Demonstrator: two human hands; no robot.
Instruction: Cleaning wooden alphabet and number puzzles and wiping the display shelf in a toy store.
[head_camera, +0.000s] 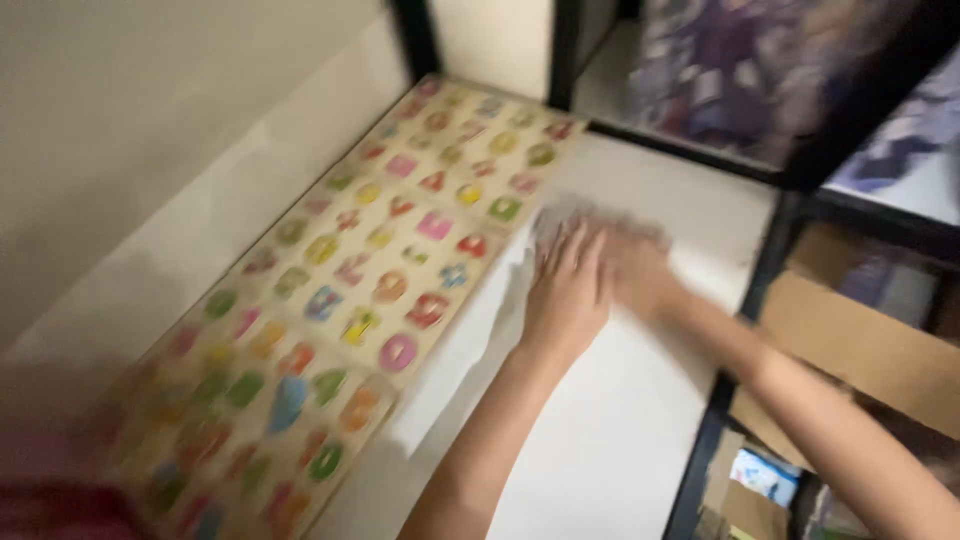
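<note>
Lying flat on the white desk (620, 440), a crumpled white paper sheet (470, 350) is taking both hands: left hand (568, 290) and right hand (640, 275) are pressing it open-palmed, fingers spread, just beside a colourful wooden peg puzzle board (340, 300).

- The puzzle board (340, 300) looks like pale, unvarnished wood with a matt face; its coloured pieces (398, 352) appear painted, with a slight sheen, though blur hides any grain.
- The tabletop (610, 430) is a smooth white surface, matt to faintly satin, like laminate.
- The table frame (745, 300) reads as black painted metal, smooth.
- The thin white sheet (470, 350) under the left hand (570, 290) and right hand (640, 275) looks like crinkled clear plastic or paper; which one cannot be told.
- The box (850, 350) beside the table is brown matt cardboard.
- The wall (150, 110) is flat, matt, cream-coloured paint.
</note>
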